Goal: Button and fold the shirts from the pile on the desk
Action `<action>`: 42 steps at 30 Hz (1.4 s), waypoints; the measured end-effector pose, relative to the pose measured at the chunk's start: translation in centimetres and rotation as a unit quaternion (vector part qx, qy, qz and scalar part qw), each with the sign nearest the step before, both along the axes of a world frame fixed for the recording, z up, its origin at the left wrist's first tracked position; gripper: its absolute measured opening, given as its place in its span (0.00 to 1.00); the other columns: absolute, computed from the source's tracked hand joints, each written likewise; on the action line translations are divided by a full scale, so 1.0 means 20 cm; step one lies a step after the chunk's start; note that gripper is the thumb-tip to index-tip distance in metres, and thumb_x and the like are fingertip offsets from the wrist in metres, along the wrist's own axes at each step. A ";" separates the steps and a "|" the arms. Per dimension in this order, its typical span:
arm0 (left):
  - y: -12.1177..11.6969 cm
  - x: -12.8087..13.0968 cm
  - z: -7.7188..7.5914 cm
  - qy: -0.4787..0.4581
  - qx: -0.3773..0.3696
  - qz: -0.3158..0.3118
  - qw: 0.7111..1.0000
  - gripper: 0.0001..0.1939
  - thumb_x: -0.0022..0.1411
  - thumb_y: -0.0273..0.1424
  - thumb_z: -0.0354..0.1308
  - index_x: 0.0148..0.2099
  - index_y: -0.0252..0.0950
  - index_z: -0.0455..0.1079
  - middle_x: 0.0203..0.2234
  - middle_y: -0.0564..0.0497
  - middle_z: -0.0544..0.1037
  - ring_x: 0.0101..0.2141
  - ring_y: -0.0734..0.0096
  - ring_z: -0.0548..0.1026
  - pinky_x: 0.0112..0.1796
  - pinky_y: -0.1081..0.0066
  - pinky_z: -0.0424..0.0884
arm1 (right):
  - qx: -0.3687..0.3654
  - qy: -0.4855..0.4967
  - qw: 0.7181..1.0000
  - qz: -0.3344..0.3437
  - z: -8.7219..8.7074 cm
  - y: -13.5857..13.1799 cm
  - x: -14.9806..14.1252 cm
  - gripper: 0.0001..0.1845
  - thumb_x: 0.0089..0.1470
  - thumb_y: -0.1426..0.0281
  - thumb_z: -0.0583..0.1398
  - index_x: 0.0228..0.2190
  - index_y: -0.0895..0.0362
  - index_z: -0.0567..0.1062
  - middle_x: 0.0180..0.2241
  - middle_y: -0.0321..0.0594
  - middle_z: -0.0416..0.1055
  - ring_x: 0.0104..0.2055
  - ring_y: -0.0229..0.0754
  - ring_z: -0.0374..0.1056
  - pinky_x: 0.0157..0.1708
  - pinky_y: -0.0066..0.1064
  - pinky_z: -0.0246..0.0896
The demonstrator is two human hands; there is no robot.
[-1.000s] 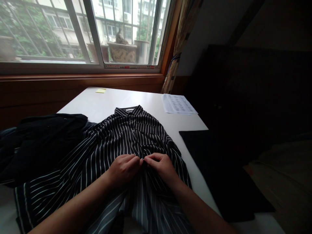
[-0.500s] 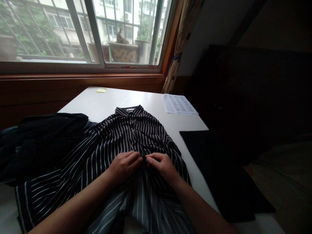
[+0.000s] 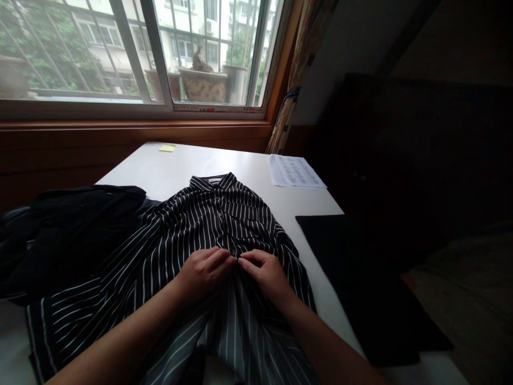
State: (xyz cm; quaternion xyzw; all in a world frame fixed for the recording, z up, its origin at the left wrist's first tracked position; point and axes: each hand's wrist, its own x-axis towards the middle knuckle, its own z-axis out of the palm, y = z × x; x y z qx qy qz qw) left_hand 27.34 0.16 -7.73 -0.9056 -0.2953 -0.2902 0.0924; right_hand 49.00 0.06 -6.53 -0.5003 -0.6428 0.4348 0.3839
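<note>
One black shirt with white stripes (image 3: pixel 186 230) lay front up on a white table (image 3: pixel 324 202), its collar (image 3: pixel 201 184) toward a barred window (image 3: pixel 157 53) and one sleeve (image 3: pixel 76 315) spread to the lower left. Small buttons (image 3: pixel 220 214) showed below the collar, along the front placket. Lower on that placket, the left hand (image 3: pixel 203 271) had its fingertips pressed together, pinching the shirt's front edge. Just beside it, the right hand (image 3: pixel 266 274) pinched the same edge between thumb and forefinger; whether a button sat between the fingertips was too small to tell. Below the hands the fabric looked greyer and fell in folds. To the left, a heap of dark clothes (image 3: pixel 80 224) lay against the sleeve. To the right, a flat black piece (image 3: pixel 372 294) covered part of the table's edge. Farther back were printed papers (image 3: pixel 296 172), a yellow note (image 3: pixel 167 148), a patterned curtain (image 3: pixel 286 117) and, outside the glass, a decorated pot (image 3: pixel 203 85).
</note>
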 end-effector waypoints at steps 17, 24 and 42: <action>-0.02 0.01 0.04 -0.001 0.021 -0.014 1.000 0.09 0.74 0.29 0.50 0.46 0.33 0.70 0.35 0.49 0.77 0.31 0.69 0.75 0.31 0.69 0.73 | -0.062 0.028 0.998 0.020 0.02 0.00 0.02 0.12 0.52 0.62 0.67 0.36 0.56 0.84 0.38 0.42 0.82 0.44 0.51 0.77 0.47 0.40 0.69; 0.00 -0.01 0.03 -0.007 0.001 -0.025 1.000 0.09 0.74 0.28 0.51 0.51 0.32 0.69 0.37 0.46 0.77 0.35 0.66 0.76 0.33 0.67 0.76 | -0.048 0.024 0.998 0.013 0.01 0.00 0.01 0.11 0.52 0.63 0.67 0.36 0.56 0.84 0.37 0.41 0.82 0.42 0.49 0.77 0.47 0.39 0.69; 0.00 0.02 0.04 -0.013 0.022 0.021 0.999 0.07 0.73 0.28 0.53 0.42 0.35 0.72 0.31 0.50 0.71 0.30 0.70 0.67 0.31 0.69 0.70 | -0.035 0.026 0.999 0.013 0.03 -0.01 -0.01 0.11 0.56 0.62 0.65 0.33 0.56 0.83 0.34 0.40 0.81 0.40 0.46 0.75 0.42 0.34 0.67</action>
